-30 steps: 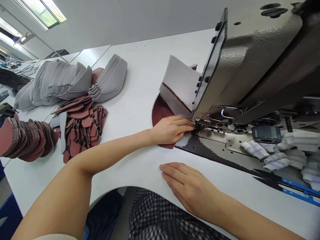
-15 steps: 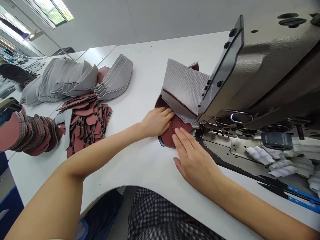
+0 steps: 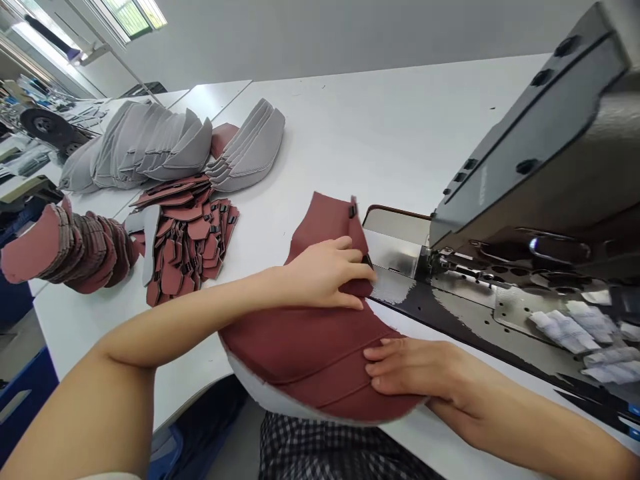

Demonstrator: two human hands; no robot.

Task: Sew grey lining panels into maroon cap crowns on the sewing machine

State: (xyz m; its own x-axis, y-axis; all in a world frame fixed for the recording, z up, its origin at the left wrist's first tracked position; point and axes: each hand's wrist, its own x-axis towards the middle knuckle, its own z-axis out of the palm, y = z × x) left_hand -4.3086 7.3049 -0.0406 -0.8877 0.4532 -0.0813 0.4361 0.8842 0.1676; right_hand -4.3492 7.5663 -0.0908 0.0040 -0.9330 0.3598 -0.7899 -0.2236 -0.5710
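A sewn maroon fabric panel [image 3: 300, 347] with a pale grey underside lies spread before me, its curved lower edge hanging past the table's front edge. My left hand [image 3: 330, 270] is on its narrower upper part, fingers bent over the right edge near a small black tab. At the lower right, my right hand [image 3: 425, 370] grips the panel's edge, fingers on top and thumb hidden beneath. The sewing machine [image 3: 525, 167] stands to the right, its presser foot [image 3: 435, 259] apart from the fabric.
Stacked grey curved panels [image 3: 150, 143] lie at the back left of the white table [image 3: 380, 127]. Before them are small maroon pieces [image 3: 193, 243] with black tabs and a row of rounded maroon pieces [image 3: 75, 250]. Rolled white labels [image 3: 565, 330] rest on the machine bed.
The fabric has come away from under the machine head, turned maroon side up and moved toward me. My right hand has shifted down and right onto its edge; my left hand has moved right.
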